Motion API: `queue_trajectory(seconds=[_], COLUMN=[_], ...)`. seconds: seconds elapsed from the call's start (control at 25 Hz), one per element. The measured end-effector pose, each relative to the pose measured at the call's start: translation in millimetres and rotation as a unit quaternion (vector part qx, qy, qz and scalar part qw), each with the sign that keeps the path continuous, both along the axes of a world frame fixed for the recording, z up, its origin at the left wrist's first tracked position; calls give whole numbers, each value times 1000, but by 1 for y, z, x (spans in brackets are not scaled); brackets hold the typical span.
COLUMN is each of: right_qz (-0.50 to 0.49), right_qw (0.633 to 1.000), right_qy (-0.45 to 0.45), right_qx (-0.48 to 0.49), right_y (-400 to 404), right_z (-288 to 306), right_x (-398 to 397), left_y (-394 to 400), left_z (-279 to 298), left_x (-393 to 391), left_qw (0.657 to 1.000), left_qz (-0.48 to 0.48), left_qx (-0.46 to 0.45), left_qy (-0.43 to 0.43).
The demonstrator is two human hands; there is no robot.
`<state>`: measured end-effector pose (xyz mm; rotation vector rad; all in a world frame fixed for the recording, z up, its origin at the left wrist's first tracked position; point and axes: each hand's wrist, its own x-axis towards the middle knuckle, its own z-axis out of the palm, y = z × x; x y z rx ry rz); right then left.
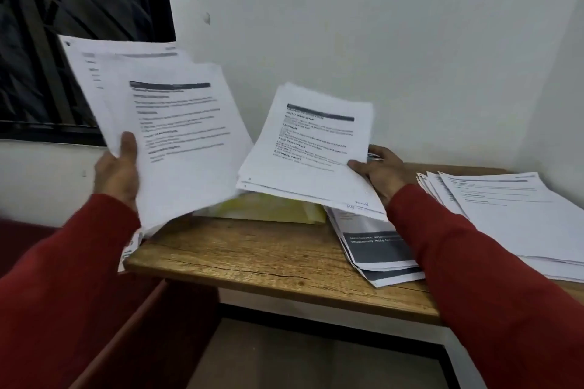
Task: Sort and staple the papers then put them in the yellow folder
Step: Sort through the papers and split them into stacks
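My left hand (118,167) grips a loose bundle of printed papers (164,123) by its lower left edge and holds it up, tilted, over the table's left end. My right hand (380,172) holds a second sheaf of printed papers (311,145) by its right edge, lifted above the table. Under that sheaf lies the yellow folder (268,210), flat on the wood and mostly covered. No stapler is in sight.
The wooden table (252,259) stands against a white wall. A stack of papers with dark bands (373,249) lies under my right forearm. A larger fanned pile of white papers (518,208) fills the table's right end. A barred window (63,25) is at upper left.
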<state>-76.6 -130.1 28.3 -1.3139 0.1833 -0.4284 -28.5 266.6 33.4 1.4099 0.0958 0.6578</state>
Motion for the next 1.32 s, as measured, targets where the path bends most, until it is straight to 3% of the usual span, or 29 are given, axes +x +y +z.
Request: queue_trajectory(seconds=[0.12,0.28,0.36,0.48,0.64,0.72,0.84,1.04,1.2,1.32], right_qz=[27,72,93,119,32,5,80,86,159,79], right_qw=[995,984,975,951,913,943,983,979,978,994], right_qy=[29,27,45,47,-20,-31,17,-39,-45,-53], right_qx=[-87,-161,-198,-281,-405,-332,-165,-183,-128,-60], right_y=[11,31,38,41,39,38,35,34,40,35], right_z=[-11,-22,-27,-33,-24,-17,-12,-22,-24,-15], right_x=[6,8,6,6,9,8,4,13,12,8], left_y=[50,69,56,10,-53,-73,-91,-102,-106,-104], left_z=[19,35,35,24,3,-10,-25,-29,-27,-26], left_x=[10,17,17,8,-3,-4,-7,-16,-23,-27], left_qw=[994,989,996,990,963,953,947,932,932,935], left_qz=[102,115,44,-108,-242,-275,-296,-347,-353,-345], left_qx=[-15,-55,-75,-20,-5,-9,0,-20,-6,-17], left_qy=[-35,-70,-29,92,118,130,129,104,88,77])
